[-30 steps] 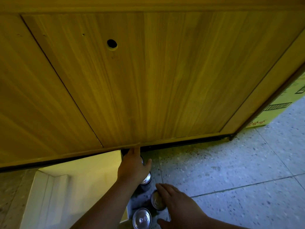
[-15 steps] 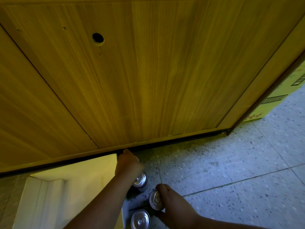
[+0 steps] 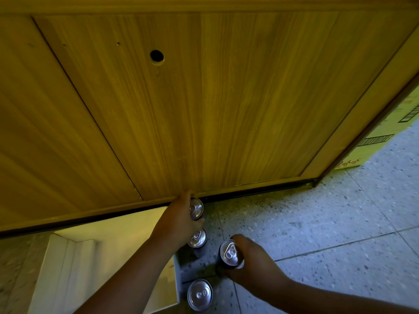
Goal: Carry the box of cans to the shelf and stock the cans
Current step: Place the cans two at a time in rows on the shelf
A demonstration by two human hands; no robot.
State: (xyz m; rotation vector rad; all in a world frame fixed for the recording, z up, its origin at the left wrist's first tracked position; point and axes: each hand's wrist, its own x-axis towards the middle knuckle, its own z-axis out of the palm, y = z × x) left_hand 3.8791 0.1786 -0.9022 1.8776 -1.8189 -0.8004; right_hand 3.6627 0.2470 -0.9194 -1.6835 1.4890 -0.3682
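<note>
Several dark cans with silver tops are near the wooden panel's lower edge. My left hand [image 3: 179, 217] grips one can [image 3: 196, 208] close under that edge. My right hand [image 3: 251, 257] grips another can [image 3: 230, 253] lower and to the right. Two more cans stand on the floor untouched: one [image 3: 197, 238] just below my left hand and one [image 3: 200, 294] at the bottom of the view. A pale cardboard box flap [image 3: 108, 245] lies to the left under my left arm. What lies behind the panel's edge is hidden.
A large wooden panel [image 3: 204, 98] with a round hole [image 3: 157, 56] fills the upper view, close in front. A yellow printed carton [image 3: 385, 137] sits behind its right corner. Speckled tiled floor [image 3: 317, 223] spreads to the right.
My left hand now holds a can up at the panel's lower edge. My right hand has closed round a can and raised it slightly. The view shifted a little.
</note>
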